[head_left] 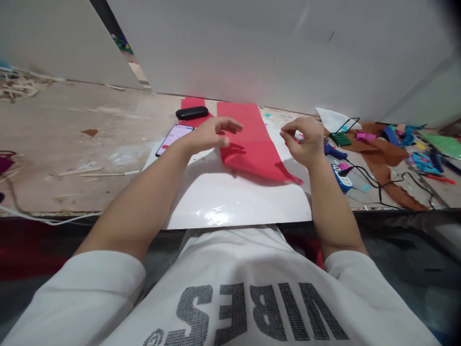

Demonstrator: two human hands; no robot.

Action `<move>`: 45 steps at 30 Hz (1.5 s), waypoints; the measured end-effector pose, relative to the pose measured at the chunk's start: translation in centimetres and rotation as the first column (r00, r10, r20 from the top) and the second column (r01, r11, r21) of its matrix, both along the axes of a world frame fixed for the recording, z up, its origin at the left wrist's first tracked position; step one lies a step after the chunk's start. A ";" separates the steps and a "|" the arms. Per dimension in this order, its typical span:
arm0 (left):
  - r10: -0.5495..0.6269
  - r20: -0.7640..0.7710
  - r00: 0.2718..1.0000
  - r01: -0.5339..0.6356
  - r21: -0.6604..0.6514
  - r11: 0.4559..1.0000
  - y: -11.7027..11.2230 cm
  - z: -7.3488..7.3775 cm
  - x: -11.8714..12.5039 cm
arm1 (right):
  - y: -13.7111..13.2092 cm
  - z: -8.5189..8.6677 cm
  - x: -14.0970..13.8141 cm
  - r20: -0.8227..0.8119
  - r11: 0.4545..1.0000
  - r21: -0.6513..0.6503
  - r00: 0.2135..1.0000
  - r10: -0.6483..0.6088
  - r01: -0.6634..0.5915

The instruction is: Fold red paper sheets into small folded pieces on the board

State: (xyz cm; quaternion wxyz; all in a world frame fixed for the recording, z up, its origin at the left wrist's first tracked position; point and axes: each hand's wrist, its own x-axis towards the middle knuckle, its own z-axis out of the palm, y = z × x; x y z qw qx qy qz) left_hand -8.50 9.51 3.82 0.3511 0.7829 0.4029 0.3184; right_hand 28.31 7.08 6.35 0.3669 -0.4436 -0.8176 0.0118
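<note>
A red sheet [247, 139] lies on the white board [230, 202] at the middle of the tabletop [72, 125], its long axis running from near the tabletop's far edge toward the front edge and slanting a little to the right. The far end is cut fairly square, while the near end draws out into a narrow corner that points toward the right side of the board. The person's left hand [219, 132] is over the sheet's left edge, fingers loosely curled and the thumb well apart from them, leaving a wide gap; a shadow falls on the red below. The right hand [304, 139] is raised beside the sheet's right edge, thumb and forefinger bent toward each other with the tips close together — whether they pinch something thin cannot be told. The other right fingers fold behind and are partly hidden. At the sheet's narrow corner sits a small dark-pink bit [297, 179], hard to make out. The left forearm and hand cover part of the phone [176, 134], which lies near a black case [192, 113]; on the right, the hand and wrist partly hide a blue tool [334, 152].
</note>
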 end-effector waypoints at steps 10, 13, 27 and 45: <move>-0.211 -0.437 0.874 0.197 -0.079 0.977 -3.4 -0.2 4.6 | 1.5 -2.6 -1.0 0.207 0.864 -0.437 0.963 -0.175 0.251; -0.211 -0.473 0.855 0.261 0.043 0.964 -5.7 -1.5 7.9 | 1.7 -3.3 -1.5 0.177 0.811 -0.511 0.958 -0.226 0.286; -0.069 -0.521 0.851 0.158 0.129 0.979 -7.3 -3.6 10.8 | 1.3 -2.9 -2.4 -0.184 0.677 -0.724 0.911 -0.369 0.128; 0.149 -0.198 0.969 -0.143 0.046 0.989 -5.0 -5.5 10.5 | 1.9 -1.6 -2.6 -0.395 0.459 -0.877 0.761 -0.515 -0.144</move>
